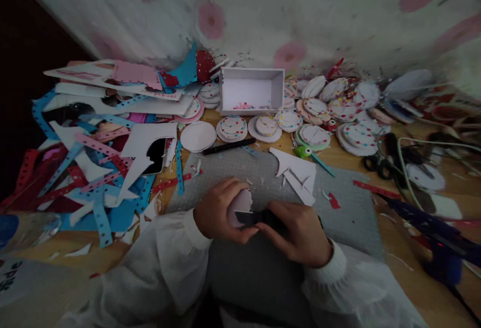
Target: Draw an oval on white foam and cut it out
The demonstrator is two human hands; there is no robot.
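Both hands (pixel 259 220) curled around paper disc (pixel 240 205)

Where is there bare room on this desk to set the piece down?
Bare mat lies between the black pen and the hands, left hand and right hand. More shows right of the white offcuts, near the red strip. The strip pile and the decorated discs are crowded.

Dim, low-contrast view with muted colours. The far left edge falls into near-black shadow. Wide-angle distortion bows the wall (pixel 300 12) and stretches the frame corners. The dark blue tool (pixel 439 237) at right is smeared by blur; the cutting mat (pixel 263 167) at centre stays comparatively sharp.
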